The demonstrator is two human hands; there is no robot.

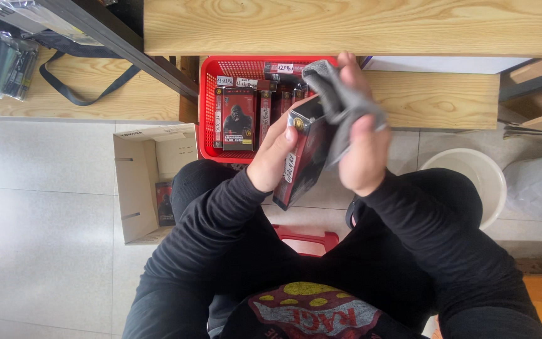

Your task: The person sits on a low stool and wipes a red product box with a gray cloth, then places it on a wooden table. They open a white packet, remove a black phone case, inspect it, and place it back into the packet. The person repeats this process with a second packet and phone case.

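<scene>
My left hand [276,157] grips a flat dark red and black box [302,164] by its edge, holding it tilted above my lap. My right hand [362,141] presses a grey cloth [334,94] against the box's upper face. Just beyond the hands stands a red plastic basket [208,107] on the floor, filled with several similar dark red boxes [239,119] set upright, some with white paper labels on top. Both sleeves are black.
An open cardboard carton [142,182] lies at the left with one more dark box inside. A white bucket [472,172] stands at the right. Wooden shelves [346,28] run across the top, a black strap [83,94] on the lower left one. A red stool [305,242] edge shows under me.
</scene>
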